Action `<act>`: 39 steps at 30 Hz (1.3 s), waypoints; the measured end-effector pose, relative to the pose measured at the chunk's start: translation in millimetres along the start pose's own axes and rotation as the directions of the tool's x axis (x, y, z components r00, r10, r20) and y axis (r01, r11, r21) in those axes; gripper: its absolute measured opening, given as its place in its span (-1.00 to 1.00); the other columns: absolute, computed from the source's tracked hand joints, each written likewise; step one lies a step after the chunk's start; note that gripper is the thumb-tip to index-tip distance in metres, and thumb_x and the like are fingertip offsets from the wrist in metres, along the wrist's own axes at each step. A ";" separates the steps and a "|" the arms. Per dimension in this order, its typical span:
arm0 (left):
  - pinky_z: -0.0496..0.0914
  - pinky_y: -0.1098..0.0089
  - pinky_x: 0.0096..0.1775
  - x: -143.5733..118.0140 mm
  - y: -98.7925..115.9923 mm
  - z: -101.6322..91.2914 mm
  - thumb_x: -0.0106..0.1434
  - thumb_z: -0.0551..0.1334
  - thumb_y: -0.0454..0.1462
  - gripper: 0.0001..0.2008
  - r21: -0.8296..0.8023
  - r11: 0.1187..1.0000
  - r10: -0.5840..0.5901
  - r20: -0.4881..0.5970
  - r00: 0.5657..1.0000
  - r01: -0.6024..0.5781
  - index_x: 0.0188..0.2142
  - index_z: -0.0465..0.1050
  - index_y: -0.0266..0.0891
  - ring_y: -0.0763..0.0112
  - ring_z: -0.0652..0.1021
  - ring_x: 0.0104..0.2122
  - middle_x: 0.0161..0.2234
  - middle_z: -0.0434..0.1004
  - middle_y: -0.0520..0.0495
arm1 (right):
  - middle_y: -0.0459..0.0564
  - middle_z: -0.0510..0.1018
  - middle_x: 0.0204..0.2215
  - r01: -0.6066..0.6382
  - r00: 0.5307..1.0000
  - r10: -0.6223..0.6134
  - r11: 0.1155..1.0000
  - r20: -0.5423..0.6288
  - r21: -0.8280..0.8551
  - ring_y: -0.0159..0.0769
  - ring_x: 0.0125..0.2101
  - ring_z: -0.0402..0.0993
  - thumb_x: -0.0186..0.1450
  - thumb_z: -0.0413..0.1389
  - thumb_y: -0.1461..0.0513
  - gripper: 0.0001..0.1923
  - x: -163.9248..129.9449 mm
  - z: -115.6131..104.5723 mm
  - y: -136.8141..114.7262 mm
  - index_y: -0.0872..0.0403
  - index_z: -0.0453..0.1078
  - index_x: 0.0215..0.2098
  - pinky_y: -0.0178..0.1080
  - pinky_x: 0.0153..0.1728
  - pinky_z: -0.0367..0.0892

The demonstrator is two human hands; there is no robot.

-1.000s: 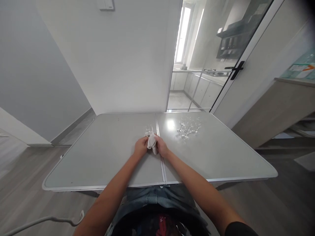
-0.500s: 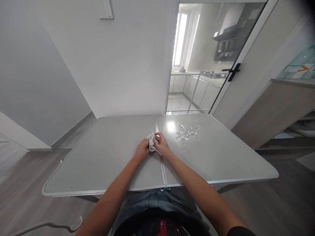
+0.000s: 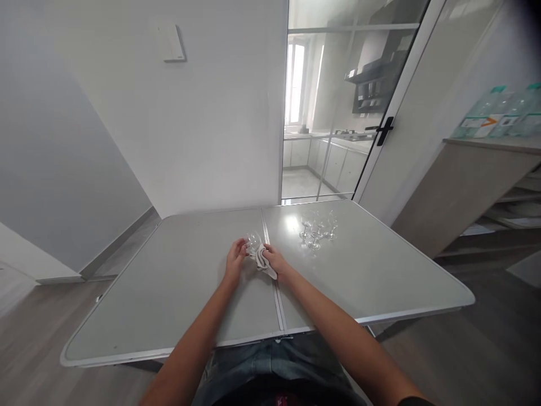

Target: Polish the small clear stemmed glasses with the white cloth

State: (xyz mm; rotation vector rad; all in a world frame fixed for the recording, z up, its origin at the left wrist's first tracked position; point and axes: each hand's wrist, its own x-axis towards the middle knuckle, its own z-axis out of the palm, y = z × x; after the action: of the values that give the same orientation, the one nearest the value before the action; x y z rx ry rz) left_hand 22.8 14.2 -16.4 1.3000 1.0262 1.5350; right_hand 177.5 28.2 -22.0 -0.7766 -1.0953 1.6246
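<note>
A grey folding table (image 3: 169,299) with a metal seam down its middle is being shown against a white wall, with wood-look flooring around it. A wall switch plate (image 3: 171,43) is being seen high on the wall, and a glass sliding door (image 3: 338,113) with a black handle is standing behind the table, a kitchen being visible through it. A wooden counter (image 3: 477,180) carrying clear bottles (image 3: 499,113) is being seen at the right.

A cluster of wine glasses (image 3: 316,230) is standing on the table's right half, near the hands but apart from them.

Near the seam, a wine glass (image 3: 252,243) is being held by the left hand (image 3: 235,262), fingers closed around its bowl. A white cloth (image 3: 264,261) is being gripped in the right hand (image 3: 276,261) and pressed against the glass.
</note>
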 end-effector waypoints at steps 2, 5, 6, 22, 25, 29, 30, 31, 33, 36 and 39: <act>0.44 0.22 -0.05 1.2 -0.7 1.6 0.23 0.31 0.09 -0.41 -0.177 0.975 -0.109 0.139 0.984 0.133 0.09 0.42 -0.23 0.14 0.58 -0.03 0.08 0.54 -0.30 | -0.12 0.48 -0.58 -0.068 0.996 0.063 0.995 0.066 0.075 -0.39 -0.63 0.36 0.15 0.26 0.02 -0.69 -2.1 1.2 0.0 0.08 0.39 -0.36 -0.31 -0.59 0.29; 0.46 0.19 -0.02 0.9 -1.0 2.3 0.16 0.39 0.06 -0.36 -0.269 0.942 -0.152 0.191 0.970 0.201 0.10 0.43 -0.26 0.12 0.60 -0.04 0.08 0.55 -0.33 | -0.10 0.49 -0.57 -0.108 0.988 0.095 0.988 0.122 0.109 -0.37 -0.61 0.40 0.15 0.29 -0.02 -0.64 -4.1 2.5 -1.5 0.09 0.41 -0.34 -0.30 -0.57 0.31; 0.46 0.20 -0.02 0.9 -1.2 1.9 0.15 0.40 0.06 -0.36 -0.278 0.942 -0.147 0.167 0.975 0.190 0.09 0.44 -0.26 0.12 0.60 -0.03 0.08 0.56 -0.33 | -0.10 0.50 -0.56 -0.104 0.987 0.090 0.990 0.136 0.100 -0.37 -0.60 0.40 0.15 0.30 -0.04 -0.61 -4.2 2.6 -2.4 0.08 0.42 -0.32 -0.30 -0.56 0.31; 0.43 0.15 0.09 6.5 -11.5 -3.1 0.01 0.53 -0.10 -0.40 -0.256 0.965 -0.061 -0.019 0.998 0.054 0.01 0.44 -0.23 0.14 0.62 -0.02 0.01 0.60 -0.28 | -0.04 0.53 -0.34 0.272 0.937 -0.345 0.629 0.052 -0.728 -0.20 -0.31 0.44 0.21 0.22 0.14 -0.79 -13.8 6.1 -8.5 -0.02 0.32 -0.24 -0.22 -0.24 0.25; 0.46 0.15 0.04 4.8 -7.9 -4.3 0.04 0.50 -0.03 -0.40 -0.307 0.946 -0.092 0.050 0.995 0.103 0.00 0.47 -0.25 0.10 0.62 -0.03 0.01 0.60 -0.30 | -0.08 0.52 -0.43 0.060 0.996 -0.030 0.923 0.086 -0.379 -0.26 -0.44 0.43 0.13 0.26 0.02 -0.65 -12.7 6.0 -16.1 0.00 0.26 -0.28 -0.25 -0.38 0.28; 0.47 0.13 0.01 3.2 -5.8 -2.7 0.03 0.49 0.04 -0.34 -0.345 0.930 -0.089 0.130 0.987 0.130 0.02 0.47 -0.28 0.04 0.61 -0.02 0.04 0.58 -0.35 | -0.06 0.51 -0.43 -0.201 0.931 0.215 0.977 0.294 -0.077 -0.28 -0.50 0.43 0.07 0.29 -0.07 -0.51 -13.6 1.1 -23.5 0.04 0.31 -0.22 -0.24 -0.44 0.31; 0.46 0.12 0.02 3.7 -6.7 -2.0 0.02 0.50 0.03 -0.34 -0.344 0.930 -0.089 0.119 0.989 0.125 0.02 0.47 -0.28 0.05 0.62 -0.02 0.03 0.59 -0.34 | -0.06 0.51 -0.43 -0.171 0.944 0.192 0.980 0.269 -0.101 -0.29 -0.50 0.43 0.07 0.30 -0.06 -0.52 -14.2 -0.1 -23.3 0.04 0.31 -0.23 -0.24 -0.44 0.30; 0.45 0.13 0.03 4.4 -8.2 -1.2 0.00 0.52 0.00 -0.35 -0.338 0.933 -0.096 0.092 0.991 0.121 0.00 0.47 -0.28 0.07 0.62 -0.03 0.02 0.60 -0.33 | -0.07 0.51 -0.44 -0.101 0.969 0.135 0.981 0.206 -0.166 -0.29 -0.49 0.42 0.08 0.30 -0.03 -0.56 -14.7 -0.9 -22.2 0.03 0.30 -0.25 -0.25 -0.44 0.30; 0.44 0.14 0.05 6.2 -11.5 -0.1 -0.03 0.55 -0.09 -0.40 -0.312 0.942 -0.122 0.021 0.992 0.122 -0.05 0.47 -0.26 0.12 0.63 -0.07 -0.03 0.62 -0.29 | -0.08 0.51 -0.42 0.090 0.996 -0.073 0.914 0.058 -0.395 -0.28 -0.43 0.42 0.12 0.29 0.06 -0.66 -15.7 -1.1 -18.0 0.00 0.29 -0.29 -0.27 -0.39 0.28; 0.42 0.14 0.08 7.7 -13.2 -0.6 -0.05 0.56 -0.15 -0.42 -0.277 0.955 -0.127 -0.048 0.991 0.109 -0.06 0.46 -0.24 0.17 0.63 -0.07 -0.04 0.63 -0.25 | -0.05 0.51 -0.37 0.262 0.934 -0.356 0.690 -0.002 -0.674 -0.24 -0.33 0.41 0.16 0.26 0.15 -0.78 -16.8 2.0 -12.3 -0.02 0.33 -0.29 -0.26 -0.29 0.26; 0.43 0.16 0.05 6.9 -8.9 -3.2 -0.01 0.54 -0.09 -0.40 -0.299 0.947 -0.125 0.008 0.992 0.121 -0.03 0.46 -0.24 0.14 0.62 -0.05 -0.01 0.61 -0.28 | -0.08 0.50 -0.41 0.239 0.957 -0.291 0.759 0.013 -0.605 -0.27 -0.38 0.40 0.17 0.26 0.12 -0.76 -16.3 4.6 -12.6 -0.01 0.31 -0.31 -0.26 -0.32 0.27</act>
State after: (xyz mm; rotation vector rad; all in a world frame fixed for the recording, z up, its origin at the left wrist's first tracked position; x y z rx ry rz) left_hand 19.8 23.2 -23.2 0.9993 0.8267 1.5344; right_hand 183.1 12.7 -8.9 -1.0272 -1.6159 0.9829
